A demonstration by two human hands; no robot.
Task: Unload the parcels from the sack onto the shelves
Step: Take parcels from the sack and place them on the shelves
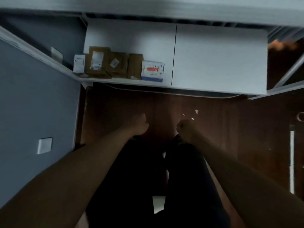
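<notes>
Five parcels (117, 65) line the shelf's (213, 60) left end — both hands (139, 124) clenched, holding nothing.

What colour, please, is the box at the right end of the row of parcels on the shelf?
White box with a blue base and red label, in the head view.

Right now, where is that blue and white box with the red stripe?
In the head view the blue and white box sits on the lower shelf, at the right end of the parcel row, beside a brown parcel.
</notes>
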